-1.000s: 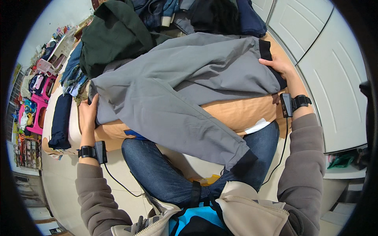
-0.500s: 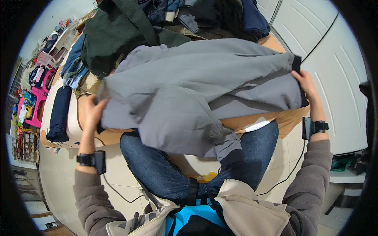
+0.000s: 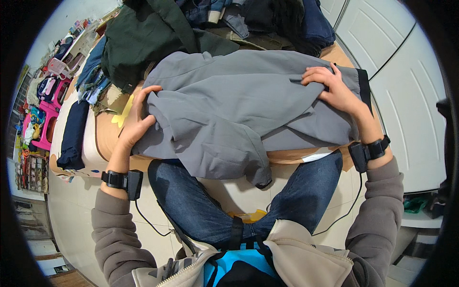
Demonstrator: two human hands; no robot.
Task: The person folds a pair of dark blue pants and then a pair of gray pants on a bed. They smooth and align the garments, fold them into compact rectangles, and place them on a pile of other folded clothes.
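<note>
A grey jacket (image 3: pixel 210 95) lies spread sideways over the edge of a bed-like surface in front of me. One sleeve (image 3: pixel 234 148) hangs toward my knees, its dark cuff lowest. My left hand (image 3: pixel 136 119) is at the jacket's left end, thumb and fingers apart around a raised fold. On the right, my right hand (image 3: pixel 334 88) rests on the upper fabric near the dark-trimmed hem (image 3: pixel 364 88), its fingers spread and thumb apart. Parts of the jacket underneath the folds are hidden.
A dark green garment (image 3: pixel 143 48) and a heap of dark clothes (image 3: pixel 267 24) lie beyond the jacket. At left is a folded navy garment (image 3: pixel 74 136), near pink plastic stools (image 3: pixel 48 122). White cabinet doors (image 3: pixel 406 95) stand at right. Cables run from both wrist bands.
My right hand has left the hem and moved inward onto the upper fabric. The left hand shifted slightly right. The jacket has settled flatter, and its hanging sleeve has drawn up a little.
</note>
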